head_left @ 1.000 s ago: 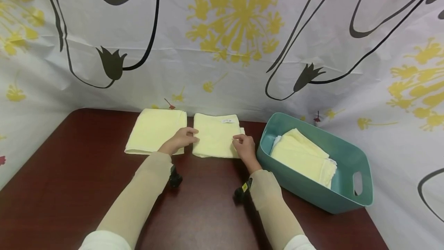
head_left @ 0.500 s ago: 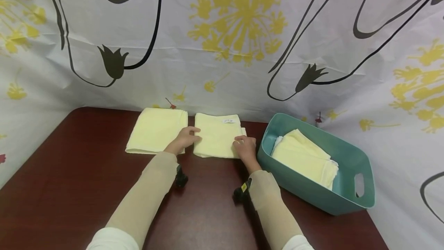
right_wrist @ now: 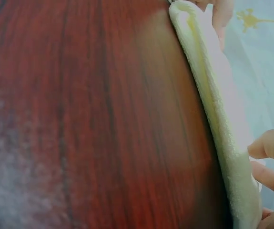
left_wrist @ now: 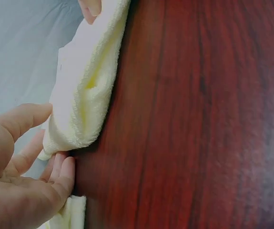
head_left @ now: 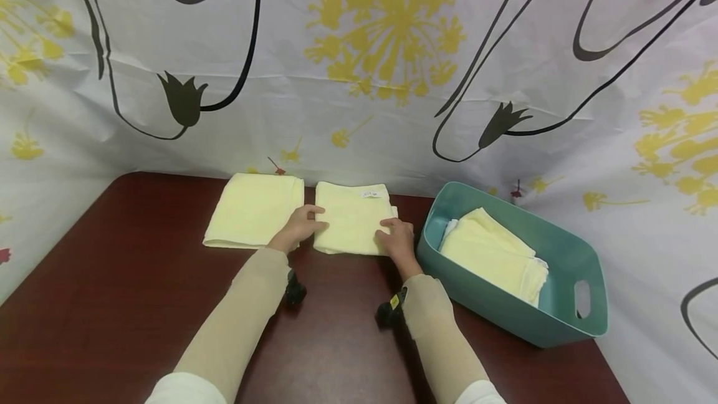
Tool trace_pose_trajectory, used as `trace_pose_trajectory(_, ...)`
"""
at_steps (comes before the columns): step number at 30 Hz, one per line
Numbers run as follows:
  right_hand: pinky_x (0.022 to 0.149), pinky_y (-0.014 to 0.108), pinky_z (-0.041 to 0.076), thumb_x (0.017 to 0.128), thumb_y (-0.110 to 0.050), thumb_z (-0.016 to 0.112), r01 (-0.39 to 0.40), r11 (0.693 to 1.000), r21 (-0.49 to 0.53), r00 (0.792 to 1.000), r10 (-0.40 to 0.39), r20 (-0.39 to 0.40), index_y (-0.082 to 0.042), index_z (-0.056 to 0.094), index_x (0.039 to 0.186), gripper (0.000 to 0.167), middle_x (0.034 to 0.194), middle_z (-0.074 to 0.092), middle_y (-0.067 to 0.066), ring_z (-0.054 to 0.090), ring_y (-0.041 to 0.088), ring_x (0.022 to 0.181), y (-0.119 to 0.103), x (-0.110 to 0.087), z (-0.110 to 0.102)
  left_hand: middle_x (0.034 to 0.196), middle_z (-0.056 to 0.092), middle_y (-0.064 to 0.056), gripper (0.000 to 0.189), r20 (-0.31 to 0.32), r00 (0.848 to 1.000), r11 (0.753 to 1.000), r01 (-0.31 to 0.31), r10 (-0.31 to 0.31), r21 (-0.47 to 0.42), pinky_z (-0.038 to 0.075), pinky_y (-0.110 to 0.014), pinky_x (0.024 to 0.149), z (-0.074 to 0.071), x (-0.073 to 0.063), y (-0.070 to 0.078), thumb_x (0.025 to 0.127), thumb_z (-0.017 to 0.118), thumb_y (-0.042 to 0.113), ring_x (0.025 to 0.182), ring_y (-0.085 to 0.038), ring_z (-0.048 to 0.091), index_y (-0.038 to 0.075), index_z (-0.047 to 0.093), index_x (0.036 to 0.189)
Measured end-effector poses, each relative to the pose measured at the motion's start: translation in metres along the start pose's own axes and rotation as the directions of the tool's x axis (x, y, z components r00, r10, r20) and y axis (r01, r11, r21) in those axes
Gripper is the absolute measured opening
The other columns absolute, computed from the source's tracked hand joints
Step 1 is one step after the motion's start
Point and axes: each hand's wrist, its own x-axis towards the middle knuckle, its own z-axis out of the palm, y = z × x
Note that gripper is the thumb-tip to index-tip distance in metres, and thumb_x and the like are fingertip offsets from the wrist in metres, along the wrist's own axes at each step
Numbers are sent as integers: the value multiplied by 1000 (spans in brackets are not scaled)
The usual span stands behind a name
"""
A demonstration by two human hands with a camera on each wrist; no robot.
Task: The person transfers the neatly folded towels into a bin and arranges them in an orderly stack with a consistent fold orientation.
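Observation:
A folded pale yellow towel (head_left: 352, 220) with a small white tag lies flat near the table's back edge. My left hand (head_left: 301, 224) holds its left edge, the thumb on top; the left wrist view shows the fingers (left_wrist: 63, 167) at the towel's end (left_wrist: 82, 109). On the opposite side, my right hand (head_left: 397, 239) pinches the right edge with thumb and fingers. In the right wrist view, the thick folded front edge (right_wrist: 213, 109) runs up between both hands. Part of the right hand's fingers is hidden behind the towel.
A second folded yellow towel (head_left: 252, 207) lies just left, partly under my left wrist in the head view. To the right stands a teal plastic bin (head_left: 482, 288) with more yellow towels (head_left: 490, 260) inside. Dark reddish wood table (head_left: 112, 304); a patterned white curtain (head_left: 235, 136) hangs behind.
My left hand has shifted slightly right onto the towel's left edge. The right fingers have adjusted a little at the right edge. The towels and bin stay put.

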Motion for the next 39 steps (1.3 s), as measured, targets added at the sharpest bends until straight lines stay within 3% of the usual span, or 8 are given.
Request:
trace_pose_trajectory(7,90,42,37,70,-3,68,-18,1000,6,999,18,32,2,68,96,27,102,61,20,47,35,103,-1,2,-2,127,42,-21,43,-35,998,997,-48,50,53,38,-44,92,2,-1,-6,86,61,7,116,-34,41,1,48,128)
trace_pose_trajectory(15,84,41,43,70,1,68,-71,995,70,996,66,68,-1,69,93,23,107,62,16,53,31,99,-3,2,-4,92,43,-9,39,-78,995,996,-61,66,59,36,-30,67,5,-5,-5,81,58,-1,76,-19,37,0,54,121)
trace_pose_trajectory(22,80,38,43,68,3,64,-78,991,109,994,69,80,-2,70,90,24,108,62,14,53,28,96,-2,0,-2,79,38,-4,40,-91,994,996,-58,64,66,31,-27,58,7,-1,-8,81,53,0,62,-14,29,2,55,121)
trace_pose_trajectory(28,83,38,42,69,5,61,-53,982,180,996,38,86,-1,70,95,28,112,61,14,51,26,103,-1,-3,1,91,35,-7,39,-126,991,999,-50,51,11,32,-30,68,9,-4,-5,85,61,7,75,-18,31,1,53,122)
trace_pose_trajectory(34,85,38,41,70,6,61,-29,979,202,998,16,62,-2,70,96,29,111,62,12,52,24,106,-1,-8,0,108,41,-11,40,-189,980,998,-63,58,-22,37,-37,84,12,-4,-4,81,61,0,95,-23,36,3,54,120)
trace_pose_trajectory(39,84,38,42,68,7,61,16,981,194,999,-21,25,-3,70,96,31,110,63,12,53,24,103,-5,-10,-5,113,44,-16,40,-209,976,996,-75,62,-52,40,-41,86,12,-6,-4,80,61,-5,101,-27,39,2,55,119)
